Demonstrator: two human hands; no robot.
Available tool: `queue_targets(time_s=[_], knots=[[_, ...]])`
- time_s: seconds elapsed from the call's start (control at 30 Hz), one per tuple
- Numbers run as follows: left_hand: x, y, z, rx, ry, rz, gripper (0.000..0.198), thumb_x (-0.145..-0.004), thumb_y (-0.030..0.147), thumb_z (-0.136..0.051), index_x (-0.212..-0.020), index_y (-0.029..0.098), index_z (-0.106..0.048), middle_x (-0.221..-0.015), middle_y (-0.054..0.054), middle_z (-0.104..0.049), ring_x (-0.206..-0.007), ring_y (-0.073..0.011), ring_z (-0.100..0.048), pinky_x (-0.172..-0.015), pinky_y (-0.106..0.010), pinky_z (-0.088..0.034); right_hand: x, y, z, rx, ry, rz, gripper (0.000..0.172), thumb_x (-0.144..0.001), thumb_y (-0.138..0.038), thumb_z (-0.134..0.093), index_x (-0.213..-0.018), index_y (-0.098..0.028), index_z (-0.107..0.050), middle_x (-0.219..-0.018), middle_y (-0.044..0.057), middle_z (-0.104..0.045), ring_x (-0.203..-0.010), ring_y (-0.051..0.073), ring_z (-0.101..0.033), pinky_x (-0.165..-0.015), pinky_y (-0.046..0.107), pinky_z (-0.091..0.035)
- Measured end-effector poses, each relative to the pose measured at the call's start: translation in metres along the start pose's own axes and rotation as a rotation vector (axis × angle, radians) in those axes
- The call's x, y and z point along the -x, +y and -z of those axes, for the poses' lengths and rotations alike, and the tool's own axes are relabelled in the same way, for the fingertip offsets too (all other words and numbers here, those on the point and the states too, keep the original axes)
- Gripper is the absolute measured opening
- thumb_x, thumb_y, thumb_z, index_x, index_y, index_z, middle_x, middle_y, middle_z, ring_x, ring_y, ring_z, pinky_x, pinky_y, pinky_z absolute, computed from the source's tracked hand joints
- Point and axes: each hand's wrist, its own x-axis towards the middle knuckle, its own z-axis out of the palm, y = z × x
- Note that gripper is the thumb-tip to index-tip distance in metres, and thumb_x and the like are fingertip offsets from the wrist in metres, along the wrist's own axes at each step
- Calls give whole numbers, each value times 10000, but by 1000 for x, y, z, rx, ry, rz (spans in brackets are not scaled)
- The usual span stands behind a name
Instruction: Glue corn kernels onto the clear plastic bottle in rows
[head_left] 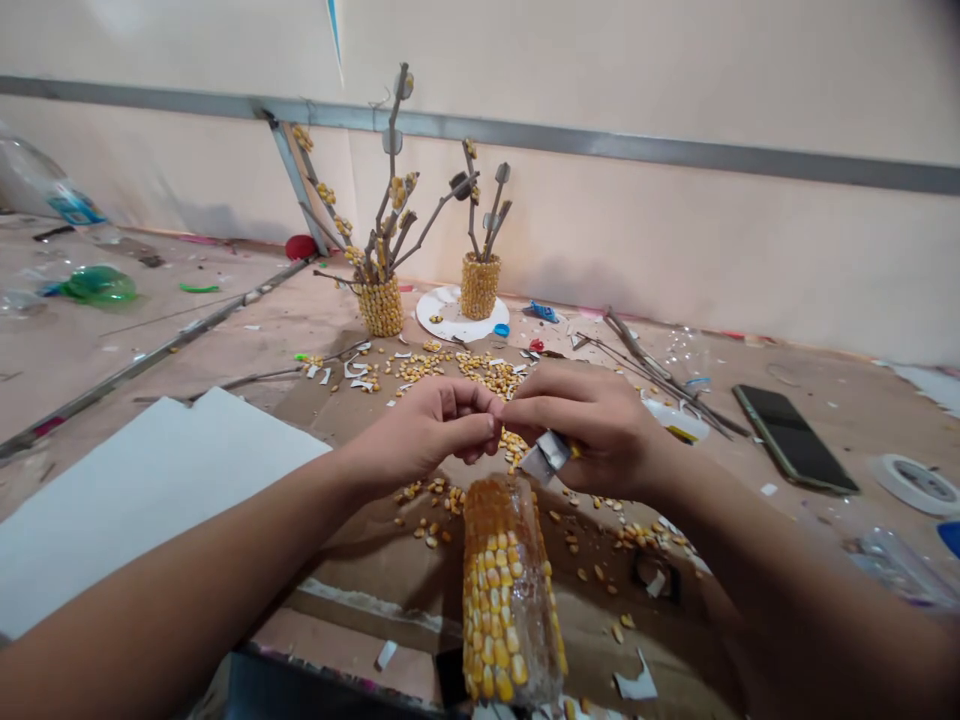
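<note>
My left hand (435,425) is closed in a pinch above the cardboard, its fingertips meeting those of my right hand; anything between them is hidden. My right hand (592,420) is closed around a small grey-and-white flat piece (547,456) with a bit of yellow beside it. Just below both hands is a cylinder (495,600) partly covered in rows of yellow corn kernels, with a glossy bare strip down its right side. Loose corn kernels (427,368) lie scattered on the brown cardboard (360,540) around and behind my hands.
Two kernel-covered pots (380,308) with twigs stand at the back, one on a white disc (444,318). White sheet (165,480) lies left. Bare twigs (645,355), a phone (795,437) and a tape roll (916,483) lie right. Paper scraps (636,680) are strewn about.
</note>
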Motion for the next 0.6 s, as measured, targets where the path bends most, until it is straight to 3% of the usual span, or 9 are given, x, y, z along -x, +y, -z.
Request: queue_targets(time_s=[0.17,0.27,0.37,0.47,0.6], knots=[[0,6,16,-169,-112,-6,265,-854,359,-758,-1004,176,-638,-933,-9,-672,-849,-150,-621,-786,-287,-494,-6,-17,19,-133,-131,-186,98,-893,-113,-637,-839,-181,-684,-709,-4,-605,-635,121,-507,-593,269,-400],[2,12,29,-473,-299,38,503,-780,344,-840,-1213,193,-632,-1172,-57,-685,-1054,-213,-626,-911,-335,-500,-9,-31,32,-303,-413,-379,211,-925,-174,-660,-720,-196,-617,-620,-52,-518,-560,90,-411,-559,249,-366],[3,13,32,-677,-434,126,660,-706,333,-909,-1290,220,-623,-1296,-56,-673,-1153,-240,-615,-978,-340,-484,-10,-47,38,-395,-617,-485,142,-868,-162,-708,-743,-202,-654,-649,-43,-595,-581,94,-475,-577,239,-379],[3,11,26,-672,-522,185,515,-709,325,-902,-1140,210,-643,-1068,-3,-712,-968,-200,-649,-824,-288,-505,-11,-61,36,-400,-681,-549,92,-825,-146,-732,-764,-207,-699,-665,-21,-643,-603,115,-519,-574,246,-367],[0,11,25,-712,-537,232,375,-694,292,-899,-874,206,-580,-748,68,-597,-716,-146,-575,-618,-242,-421,-15,-69,31,-433,-723,-677,73,-825,-144,-721,-785,-205,-725,-668,-16,-665,-597,126,-541,-585,254,-383]])
